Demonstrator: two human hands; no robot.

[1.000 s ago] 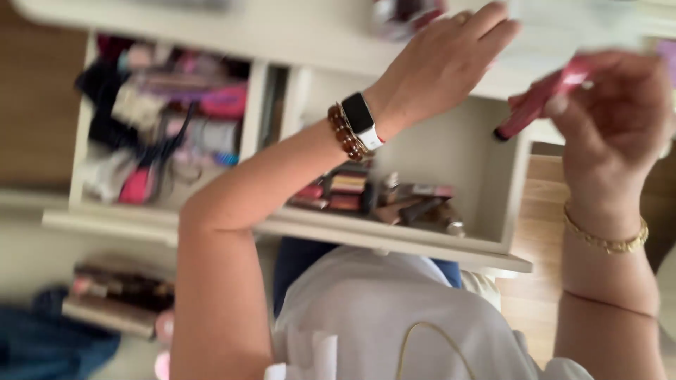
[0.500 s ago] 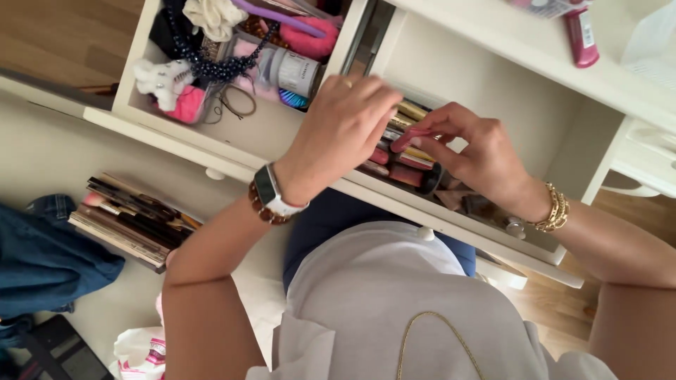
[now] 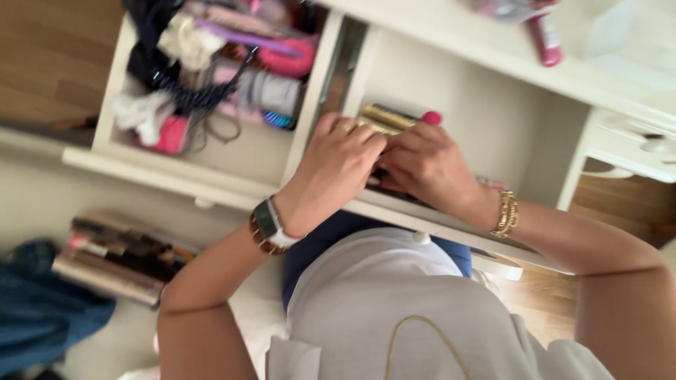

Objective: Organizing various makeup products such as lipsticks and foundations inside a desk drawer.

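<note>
Both of my hands reach into the open white right drawer (image 3: 493, 112) of a white desk. My left hand (image 3: 334, 169), with a watch and a bead bracelet on its wrist, presses curled fingers down onto the cosmetics at the drawer's front. My right hand (image 3: 422, 165), with gold bracelets on its wrist, lies beside it and touches it, fingers bent over the same spot. Gold tubes (image 3: 386, 117) show just beyond the fingertips. What lies under the fingers is hidden, and the picture is blurred.
The open left drawer (image 3: 232, 151) holds hair ties, clips and pink items. A pink tube (image 3: 546, 39) lies on the desktop. A small shut drawer (image 3: 634, 144) is at the right. A stack of flat cases (image 3: 116, 257) and blue denim (image 3: 42, 317) lie below.
One second ago my right hand held a pink tube up at the desktop. Both hands then came down into the right drawer and have since closed in together over the cosmetics; the tube is no longer seen.
</note>
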